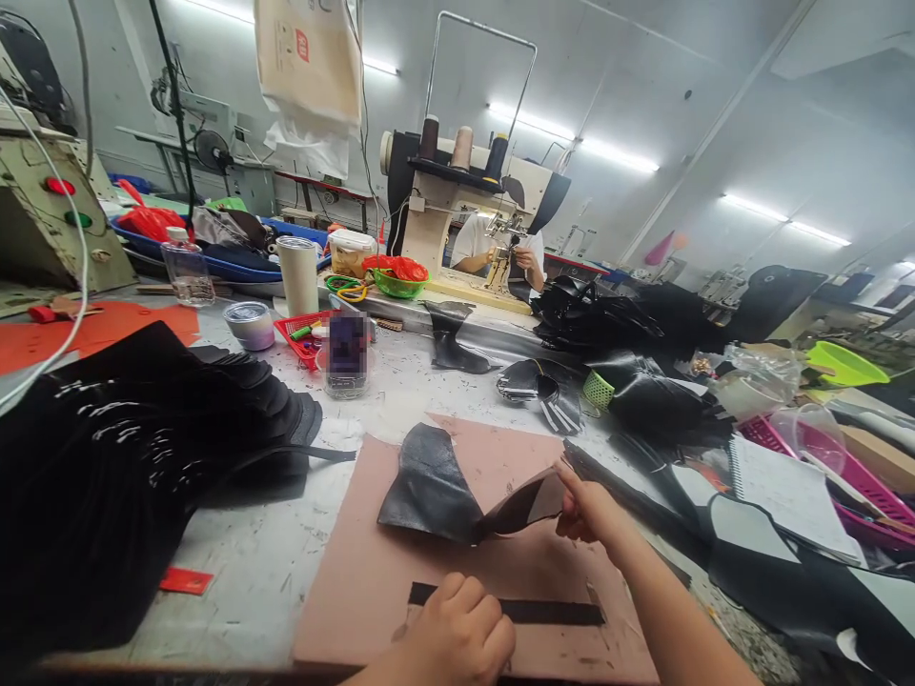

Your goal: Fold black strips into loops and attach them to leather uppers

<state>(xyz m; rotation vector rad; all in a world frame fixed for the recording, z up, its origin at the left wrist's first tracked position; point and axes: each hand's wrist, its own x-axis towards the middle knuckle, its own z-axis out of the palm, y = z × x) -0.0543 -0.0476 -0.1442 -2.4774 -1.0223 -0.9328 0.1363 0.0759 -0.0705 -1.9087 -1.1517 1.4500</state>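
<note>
In the head view, the leather (429, 486) lies on the pink board (343, 581) atop the worktop (407, 391), its long axis running roughly left to right, the broad end flat-lying at the left, the narrower right end lifted and turned so a paler underside shows; the right hand (582, 503) is closed in a pinch on that raised end, so it is the nearer one, with the leather stretching leftward from it; the left hand (468, 624) is loosely curled, nearer the body, over the black strip (554, 612), which runs crosswise below the leather; whether its fingers grip anything cannot be told; a black stack (235, 419) sits well to the left.
</note>
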